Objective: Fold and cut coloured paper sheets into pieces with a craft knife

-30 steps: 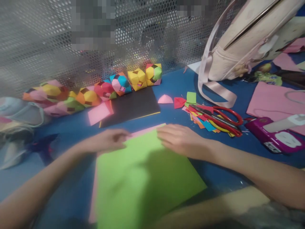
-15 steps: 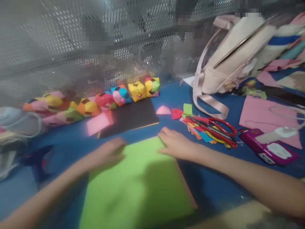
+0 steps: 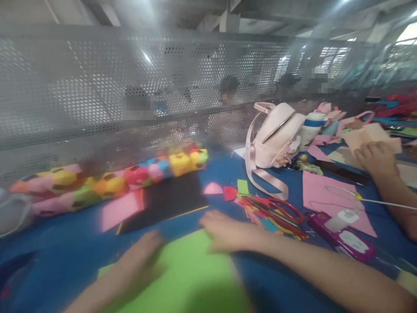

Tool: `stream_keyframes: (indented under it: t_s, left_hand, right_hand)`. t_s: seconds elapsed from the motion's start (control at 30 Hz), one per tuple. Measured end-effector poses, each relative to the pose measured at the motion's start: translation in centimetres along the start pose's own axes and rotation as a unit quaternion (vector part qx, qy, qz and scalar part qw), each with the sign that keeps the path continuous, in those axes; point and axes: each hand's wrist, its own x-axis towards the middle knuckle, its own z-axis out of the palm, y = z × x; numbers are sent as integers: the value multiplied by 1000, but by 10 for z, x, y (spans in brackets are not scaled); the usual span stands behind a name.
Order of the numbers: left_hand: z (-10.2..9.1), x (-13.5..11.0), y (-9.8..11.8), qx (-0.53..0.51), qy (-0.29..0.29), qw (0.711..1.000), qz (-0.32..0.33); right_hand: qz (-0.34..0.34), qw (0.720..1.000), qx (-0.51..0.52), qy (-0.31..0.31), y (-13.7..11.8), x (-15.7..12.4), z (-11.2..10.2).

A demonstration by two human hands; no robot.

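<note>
A green sheet of paper (image 3: 192,265) lies on the blue bench (image 3: 65,248) directly in front of the person, its lower part cut off by the bottom edge of the view. The left hand (image 3: 148,250) is at its upper left, so smeared by motion that I cannot tell whether its fingers are apart, together or clamped on the paper. A bit of green shows beyond the left forearm (whether it belongs to the same sheet is hidden by the arm). The right hand (image 3: 220,230) is over the upper right corner and covers it; its fingers point toward the far side and blur together, and I cannot tell whether they grip the edge. A paler line runs down the sheet's right side, too soft to say if another layer lies beneath.

Beyond the hands, a black sheet (image 3: 172,200) lies partly under a pink piece of paper (image 3: 119,211), with a blurred row of folded paper shapes (image 3: 107,184) behind. Red-handled scissors (image 3: 289,208) rest on paper scraps, hiding many of them. At lower left, a dark object (image 3: 16,269) is cut by the frame and unreadable. At right, another person's hand (image 3: 374,158) touches a pale sheet (image 3: 368,134); that forearm runs out of view.
</note>
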Motion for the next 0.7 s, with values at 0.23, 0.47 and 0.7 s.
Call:
stream_keyframes:
  t_s: [0.23,0.47,0.7]
  left_hand:
    - [15,-7,-10,5,40,999,5]
    - [22,-7,-24,30,58,998,-12]
    - [21,-3,-29,36,18,999,-6]
  right_hand:
    - [12,998,-21,-65,-8,0,-15]
    - [-68,995,-50,-46,-10,2,-17]
    - [-47,996,-33,-75,-17,-6,-25]
